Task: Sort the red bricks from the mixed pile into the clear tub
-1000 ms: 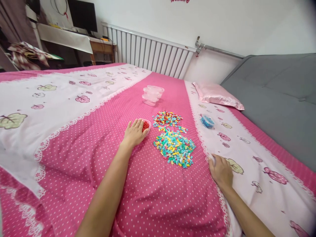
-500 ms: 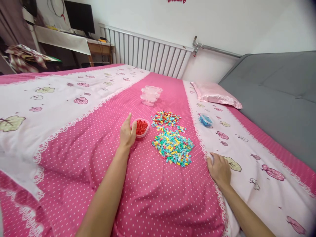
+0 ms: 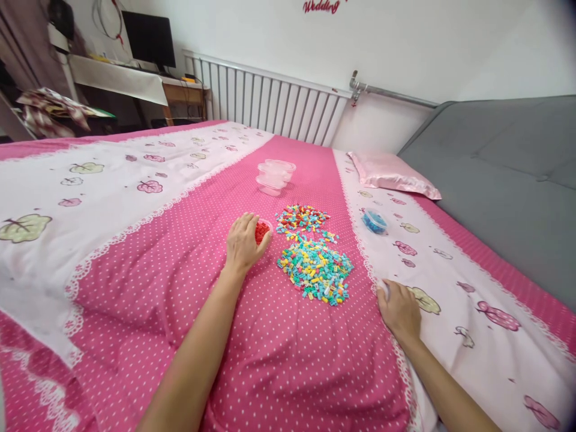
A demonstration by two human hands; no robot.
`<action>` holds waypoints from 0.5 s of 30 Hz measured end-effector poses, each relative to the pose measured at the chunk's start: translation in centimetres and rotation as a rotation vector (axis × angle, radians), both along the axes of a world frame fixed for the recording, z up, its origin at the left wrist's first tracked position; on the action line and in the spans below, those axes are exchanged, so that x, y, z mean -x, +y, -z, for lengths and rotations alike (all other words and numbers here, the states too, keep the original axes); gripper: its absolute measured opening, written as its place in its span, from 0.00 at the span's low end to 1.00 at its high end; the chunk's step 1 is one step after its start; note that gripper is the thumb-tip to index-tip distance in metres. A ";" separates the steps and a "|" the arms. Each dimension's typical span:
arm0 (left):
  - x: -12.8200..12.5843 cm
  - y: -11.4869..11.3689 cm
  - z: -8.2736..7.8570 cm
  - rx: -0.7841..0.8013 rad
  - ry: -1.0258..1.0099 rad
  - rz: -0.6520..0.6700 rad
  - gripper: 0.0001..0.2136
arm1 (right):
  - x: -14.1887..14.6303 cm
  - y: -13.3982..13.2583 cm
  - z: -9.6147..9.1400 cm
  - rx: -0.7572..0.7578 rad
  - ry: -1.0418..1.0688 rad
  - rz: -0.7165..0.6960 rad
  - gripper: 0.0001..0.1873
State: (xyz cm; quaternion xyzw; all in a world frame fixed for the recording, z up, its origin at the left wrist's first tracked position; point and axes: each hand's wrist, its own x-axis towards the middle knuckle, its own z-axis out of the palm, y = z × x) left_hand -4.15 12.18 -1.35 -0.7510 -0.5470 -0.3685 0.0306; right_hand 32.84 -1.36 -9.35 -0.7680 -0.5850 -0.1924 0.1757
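Note:
My left hand (image 3: 244,243) is wrapped over a small clear plastic container (image 3: 269,225) of red pieces (image 3: 261,231), its thumb at the near side and fingers across the left and far rim. Much of the container is hidden under the hand. Just right of it lies a small pile of mixed pieces (image 3: 302,217), with many red ones. Nearer to me spreads a larger pile (image 3: 317,270) in turquoise, green and yellow. My right hand (image 3: 400,309) rests on the white strip of bedspread, thumb apart from the forefinger; its other fingers are partly hidden.
A stack of clear plastic containers (image 3: 275,177) stands beyond the piles. To the right, another container (image 3: 374,221) holds blue pieces. Farther back are a pink pillow (image 3: 391,174), a grey headboard (image 3: 499,156), a railing (image 3: 270,99) and a desk with a monitor (image 3: 149,41).
My left hand has shifted slightly right and turned, from beside the container of red pieces to closed over it. My right hand has stayed in place.

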 end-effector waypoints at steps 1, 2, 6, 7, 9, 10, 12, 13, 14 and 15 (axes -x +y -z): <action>-0.2 0.2 0.0 0.016 0.023 -0.008 0.27 | 0.0 0.0 0.0 0.000 -0.002 0.004 0.19; -0.4 0.4 0.1 0.039 0.049 -0.017 0.28 | 0.0 0.0 0.0 0.000 -0.004 0.010 0.18; -0.6 1.1 0.4 0.140 0.138 -0.018 0.30 | 0.1 0.1 0.0 0.008 -0.002 0.037 0.18; -0.6 1.1 0.5 0.154 0.148 -0.006 0.30 | 0.1 0.1 0.0 0.014 -0.001 0.041 0.18; -0.5 1.2 0.4 0.171 0.156 0.024 0.29 | 0.2 0.0 -0.1 0.023 0.004 0.046 0.18; -0.5 1.2 0.4 0.176 0.160 0.033 0.29 | 0.1 0.1 -0.1 0.026 0.007 0.049 0.18; -0.4 1.1 0.3 0.183 0.171 0.032 0.29 | 0.1 0.1 -0.1 0.027 0.011 0.051 0.19; -0.4 1.1 0.3 0.185 0.176 0.027 0.29 | 0.1 0.1 -0.1 0.026 0.012 0.050 0.19; -0.4 1.1 0.3 0.187 0.178 0.022 0.29 | 0.1 0.1 -0.1 0.024 0.013 0.048 0.19; -0.4 1.1 0.3 0.186 0.174 0.021 0.30 | 0.2 0.1 -0.2 0.021 0.013 0.046 0.19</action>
